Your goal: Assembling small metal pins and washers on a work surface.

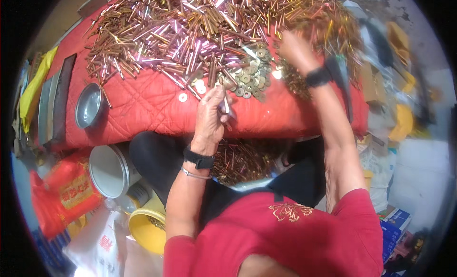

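- Red quilted cloth (157, 103) covers the work surface; the round dark border of the view cuts off the room at both sides.
- Rods (190, 29), coppery, gold and pinkish, lie heaped across the far half; the top edge cuts off the heap, and its far right part is blurred.
- Washers (252, 77) sit in a loose pile at the near edge of the rods, in the middle; one lone washer (183, 97) lies left of them.
- Left hand (209, 115), near the washers, has its fingers curled closed around a shiny rod (226, 104); whether it grips further pieces cannot be told.
- Right hand (296, 50) is over the right part of the heap, smeared by motion; how far it is open, and whether it holds anything, cannot be told.
- Small parts (296, 81), brassy, lie just nearer than that hand, too blurred to make out.
- Metal bowl (85, 110) stands at the left.
- More rods (243, 160) show below the cloth's near edge, partly hidden by the left arm and the legs.
- Yellow tub (131, 224), near left, holds contents too small to identify.
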Demonstrator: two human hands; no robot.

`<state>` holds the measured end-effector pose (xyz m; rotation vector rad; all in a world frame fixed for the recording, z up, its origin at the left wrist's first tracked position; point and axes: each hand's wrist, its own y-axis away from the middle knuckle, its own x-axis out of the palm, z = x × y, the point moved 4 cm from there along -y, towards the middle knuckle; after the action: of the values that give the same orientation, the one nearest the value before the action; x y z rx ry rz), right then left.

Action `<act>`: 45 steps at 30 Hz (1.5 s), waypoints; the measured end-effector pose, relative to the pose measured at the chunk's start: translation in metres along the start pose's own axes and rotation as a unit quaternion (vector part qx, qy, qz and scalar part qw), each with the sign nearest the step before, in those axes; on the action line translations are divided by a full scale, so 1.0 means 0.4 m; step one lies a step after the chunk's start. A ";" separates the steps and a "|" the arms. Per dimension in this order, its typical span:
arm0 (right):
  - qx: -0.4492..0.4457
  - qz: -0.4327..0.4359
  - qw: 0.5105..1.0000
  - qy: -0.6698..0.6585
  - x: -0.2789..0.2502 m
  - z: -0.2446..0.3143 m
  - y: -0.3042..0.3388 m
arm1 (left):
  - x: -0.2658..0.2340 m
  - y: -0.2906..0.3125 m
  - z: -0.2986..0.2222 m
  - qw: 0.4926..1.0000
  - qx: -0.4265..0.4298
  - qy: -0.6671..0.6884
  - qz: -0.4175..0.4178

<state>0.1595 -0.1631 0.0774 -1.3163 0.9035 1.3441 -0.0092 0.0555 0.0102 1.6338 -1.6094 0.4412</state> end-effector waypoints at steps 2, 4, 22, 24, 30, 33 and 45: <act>-0.057 -0.039 0.997 -0.047 -0.027 0.018 0.093 | 0.015 0.011 -0.007 1.000 -0.010 -0.012 -0.021; -0.084 -0.092 0.991 -0.046 -0.042 0.062 0.208 | 0.013 0.013 -0.001 1.000 -0.014 -0.009 -0.027; 0.078 -0.058 0.914 -0.393 0.000 -0.007 0.354 | 0.076 -0.041 0.118 0.841 0.105 -0.506 0.160; 0.044 -0.055 0.910 -0.408 -0.015 -0.011 0.395 | 0.078 -0.033 0.106 0.859 0.077 -0.484 0.149; 0.028 0.002 0.980 -0.197 -0.031 0.011 0.455 | 0.057 -0.005 0.055 0.922 0.087 -0.374 0.045; -0.087 0.001 0.957 -0.275 -0.024 0.054 0.466 | 0.038 0.014 0.037 0.973 -0.011 -0.224 0.058; -0.169 0.067 0.982 0.042 -0.017 0.135 0.407 | 0.010 0.008 0.033 0.999 -0.005 0.003 0.046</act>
<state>-0.0112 -0.1469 0.0696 -1.6042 0.8576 1.6088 -0.0155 0.0435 0.0057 1.5538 -1.6849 0.4845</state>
